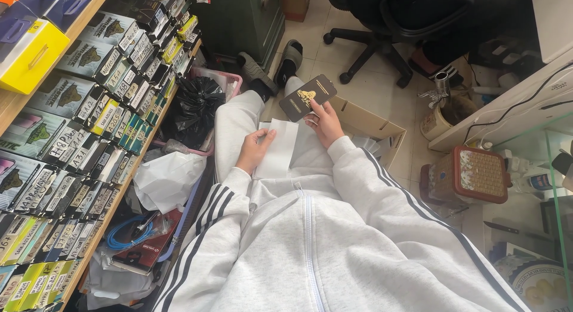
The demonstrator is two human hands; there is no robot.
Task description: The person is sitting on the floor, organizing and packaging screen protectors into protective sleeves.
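Dark flat box (pixel 308 97) in right hand (pixel 325 124), white sleeve (pixel 278 148) in left hand (pixel 253 150)

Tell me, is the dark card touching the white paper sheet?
Apart. The head view shows the right hand holding the dark card raised above the white paper sheet, which the left hand holds; the card's lower edge sits clear of the sheet's top.

I see a dark flat box with gold print (pixel 308 97) tilted above my lap, and a plain white slip (pixel 278 148) lying lengthwise below it.
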